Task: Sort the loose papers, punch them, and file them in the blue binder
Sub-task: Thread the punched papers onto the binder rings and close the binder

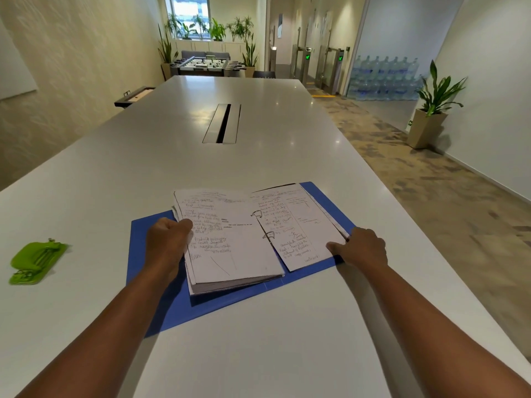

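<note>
My left hand [166,242] curls its fingers round the left edge of the thicker stack of papers [227,239]. My right hand [362,247] pinches the near right corner of the thinner stack [298,228]. Both stacks sit on two metal rings [263,225] in one open blue binder [161,305] near the table's [287,124] near edge. One green hole punch [36,262] lies by the left edge.
</note>
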The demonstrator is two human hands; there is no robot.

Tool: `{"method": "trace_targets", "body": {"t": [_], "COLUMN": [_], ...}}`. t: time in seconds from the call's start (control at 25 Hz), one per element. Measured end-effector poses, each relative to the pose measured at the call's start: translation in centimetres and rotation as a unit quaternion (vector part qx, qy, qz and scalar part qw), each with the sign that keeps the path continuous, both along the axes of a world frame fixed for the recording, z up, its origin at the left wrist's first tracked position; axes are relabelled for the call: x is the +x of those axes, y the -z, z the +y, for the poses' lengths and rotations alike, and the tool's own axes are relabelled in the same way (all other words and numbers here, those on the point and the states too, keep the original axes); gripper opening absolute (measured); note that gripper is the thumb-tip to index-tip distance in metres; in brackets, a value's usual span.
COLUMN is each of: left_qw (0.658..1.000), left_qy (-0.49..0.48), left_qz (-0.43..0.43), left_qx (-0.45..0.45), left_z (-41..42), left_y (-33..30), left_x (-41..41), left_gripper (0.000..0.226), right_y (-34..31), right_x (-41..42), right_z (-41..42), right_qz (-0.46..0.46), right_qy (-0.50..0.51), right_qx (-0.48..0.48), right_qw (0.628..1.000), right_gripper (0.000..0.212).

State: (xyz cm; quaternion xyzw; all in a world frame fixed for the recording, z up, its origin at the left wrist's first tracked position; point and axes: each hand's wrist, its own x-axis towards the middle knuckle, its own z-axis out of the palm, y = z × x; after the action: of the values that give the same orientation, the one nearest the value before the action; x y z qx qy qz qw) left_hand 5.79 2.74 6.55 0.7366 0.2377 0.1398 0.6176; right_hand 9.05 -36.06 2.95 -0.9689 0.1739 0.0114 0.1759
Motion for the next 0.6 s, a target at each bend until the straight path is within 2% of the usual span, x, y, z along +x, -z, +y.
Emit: {"method": "trace_targets", "body": {"t": [0.12, 0.28, 0.4, 0.52, 0.6], "left_qw": [1.000, 1.000, 0.999, 0.998, 0.998], "left_qy": [-0.003, -0.010, -0.015, 0.009, 0.026], "left_qz": [-0.013, -0.010, -0.011, -0.021, -0.025], "left_qx": [0.008, 0.002, -0.034, -0.059, -0.043], "left_z": [-0.2, -0.3, -0.3, -0.1, 0.1], "left_y": [0.1, 0.2, 0.1, 0.1, 0.2], "left_x": [-0.1, -0.2, -0.2, -0.2, -0.1], "left_gripper": [0.016, 0.015, 0.025, 0.040, 0.041], "right_y": [0.2, 0.5, 0.4, -0.4, -1.3], "right_x": [0.5, 0.9, 0.7, 0.4, 0.4], "right_z": [-0.4, -0.5, -0.3, -0.1, 0.0], "right_qz": [-0.013, -0.053, -0.112, -0.167, -0.181], "right_qy": [0.008, 0.048, 0.074, 0.080, 0.068], "right_qx": [0.024, 0.139, 0.195, 0.220, 0.207], "right_qw": [1.000, 0.988, 0.972, 0.958, 0.959], "right_gripper": [0.052, 0.033, 0.013, 0.020, 0.019]}}
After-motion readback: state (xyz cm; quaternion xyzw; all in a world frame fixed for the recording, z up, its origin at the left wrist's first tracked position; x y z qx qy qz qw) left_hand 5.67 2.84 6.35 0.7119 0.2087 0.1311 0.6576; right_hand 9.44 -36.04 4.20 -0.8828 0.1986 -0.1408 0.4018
